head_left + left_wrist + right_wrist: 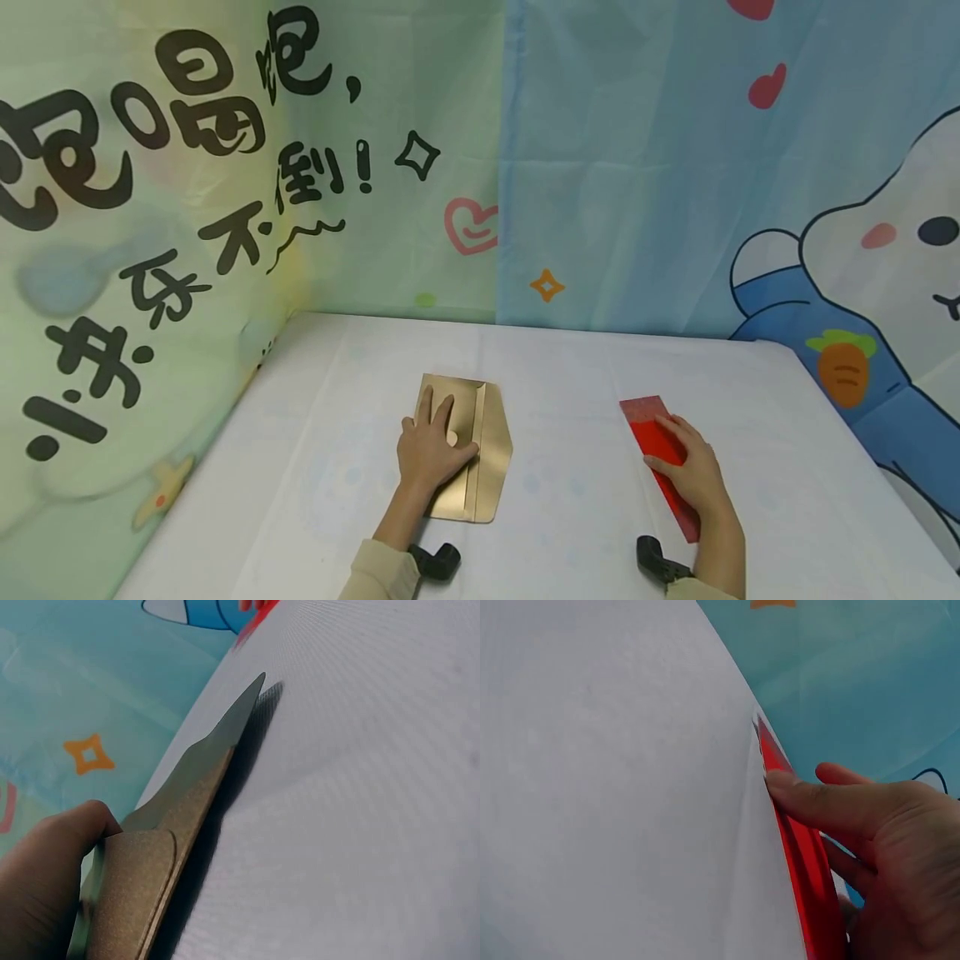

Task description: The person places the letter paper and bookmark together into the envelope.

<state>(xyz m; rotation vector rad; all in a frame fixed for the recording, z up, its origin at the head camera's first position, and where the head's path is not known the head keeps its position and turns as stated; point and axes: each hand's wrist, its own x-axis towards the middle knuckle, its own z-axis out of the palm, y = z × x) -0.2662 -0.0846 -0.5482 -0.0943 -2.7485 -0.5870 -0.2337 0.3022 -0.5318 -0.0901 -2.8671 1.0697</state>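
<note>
A gold paper envelope (450, 492) lies on the white table with its flap (495, 454) spread out to the right. My left hand (431, 450) rests on its front, fingers spread and thumb reaching toward the flap crease. In the left wrist view the thumb (60, 855) touches the envelope (150, 877), and a dark shadow runs under its lifted edge. To the right, my right hand (693, 467) grips a long red envelope (675, 492) by its sides. The right wrist view shows the thumb on the near edge of the red envelope (810, 892) and the fingers behind it.
A white cloth covers the table (570, 517). Behind it hangs a blue and green printed backdrop (600, 208) with a cartoon bear (892, 250) at the right. Black wrist mounts (438, 562) sit on both wrists.
</note>
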